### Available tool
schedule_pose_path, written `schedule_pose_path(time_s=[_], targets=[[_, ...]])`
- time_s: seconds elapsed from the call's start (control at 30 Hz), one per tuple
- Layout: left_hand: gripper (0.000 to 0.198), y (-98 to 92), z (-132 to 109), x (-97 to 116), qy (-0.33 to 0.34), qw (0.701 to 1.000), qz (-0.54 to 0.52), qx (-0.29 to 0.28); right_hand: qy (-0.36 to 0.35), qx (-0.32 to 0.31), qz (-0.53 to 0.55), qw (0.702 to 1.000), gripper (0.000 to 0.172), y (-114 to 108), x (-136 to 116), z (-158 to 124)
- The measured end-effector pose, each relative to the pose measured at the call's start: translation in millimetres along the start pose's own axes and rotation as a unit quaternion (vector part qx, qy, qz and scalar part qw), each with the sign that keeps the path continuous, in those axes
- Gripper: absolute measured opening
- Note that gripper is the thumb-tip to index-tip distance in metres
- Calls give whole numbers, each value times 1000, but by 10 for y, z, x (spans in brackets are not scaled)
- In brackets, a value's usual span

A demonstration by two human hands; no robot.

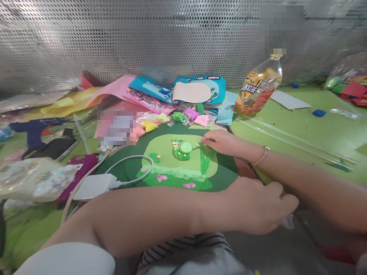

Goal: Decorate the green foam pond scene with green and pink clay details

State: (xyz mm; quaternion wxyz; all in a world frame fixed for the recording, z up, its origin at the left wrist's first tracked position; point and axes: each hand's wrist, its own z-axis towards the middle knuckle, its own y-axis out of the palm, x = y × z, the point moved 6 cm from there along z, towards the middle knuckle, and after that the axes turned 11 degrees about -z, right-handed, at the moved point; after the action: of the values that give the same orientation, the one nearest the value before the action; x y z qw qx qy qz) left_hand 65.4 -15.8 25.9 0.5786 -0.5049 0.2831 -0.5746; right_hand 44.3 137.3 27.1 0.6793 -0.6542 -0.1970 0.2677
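Note:
My left hand (262, 204) reaches across to the right, beyond the near right edge of the green picture. Its fingers are curled closed, and a scrap of clear plastic (287, 221) sticks out beneath them. My right hand (219, 141), with a bracelet at its wrist, is over the right side of the picture (226, 173), fingertips pinched together. Something small and pinkish shows at the fingertips, too blurred to name. Left of them lies a green clay snail (181, 149) with a pale green spiral shell. Pink clay flowers (161, 177) and a pale green clay strip (177, 172) lie lower down.
Small bags of coloured clay (179, 116) line the far edge. A drink bottle (259, 88) stands tilted at the back right. A white charger (94, 186) with its cable overlaps the picture's left. A phone (53, 149) and blue glue gun (36, 131) lie left. A perforated metal panel (172, 38) rises behind.

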Motion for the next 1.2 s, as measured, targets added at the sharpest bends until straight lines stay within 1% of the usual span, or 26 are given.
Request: schedule_pose_path(time_s=[0.17, 0.4, 0.57, 0.9, 1.2], targets=[[17, 15, 10, -2, -3, 1000, -3, -6, 13, -18, -19, 1000, 30, -12, -47, -20], [19, 3, 5, 0, -1, 1000, -1, -19, -15, -23, -63, 998, 28, 4, -88, -42], [19, 8, 8, 21, 0, 1000, -2, -17, -18, -28, -73, 997, 27, 16, -83, -37], [21, 11, 5, 7, 7, 1000, 3, -19, -27, -24, -82, 996, 25, 29, -82, -44], [21, 0, 8, 20, 12, 999, -3, -41, -17, -17, -108, 994, 21, 16, -60, -48]])
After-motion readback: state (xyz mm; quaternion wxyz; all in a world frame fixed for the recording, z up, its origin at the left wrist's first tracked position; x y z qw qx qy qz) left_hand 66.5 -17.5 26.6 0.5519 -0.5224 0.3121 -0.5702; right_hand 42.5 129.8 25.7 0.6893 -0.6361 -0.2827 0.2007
